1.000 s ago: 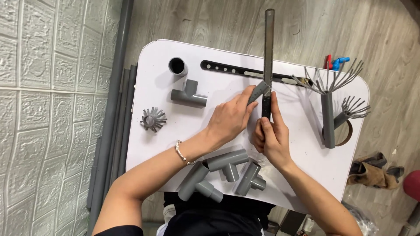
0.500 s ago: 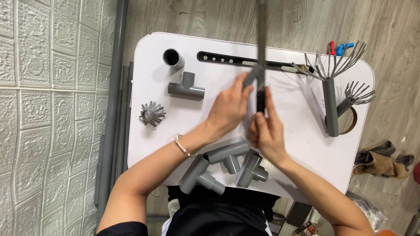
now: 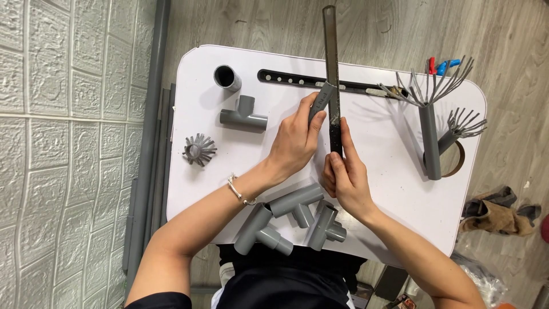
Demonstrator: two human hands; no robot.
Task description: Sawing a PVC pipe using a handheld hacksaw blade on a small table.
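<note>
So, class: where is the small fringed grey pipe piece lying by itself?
In the head view, the fringed pipe piece lies near the white table's left edge, below the grey tee fitting.

White table with grey pipe fittings

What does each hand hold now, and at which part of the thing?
The right hand grips the long flat file at its lower, dark end. The left hand pinches a small grey pipe piece at its lower part, against the file.
</note>
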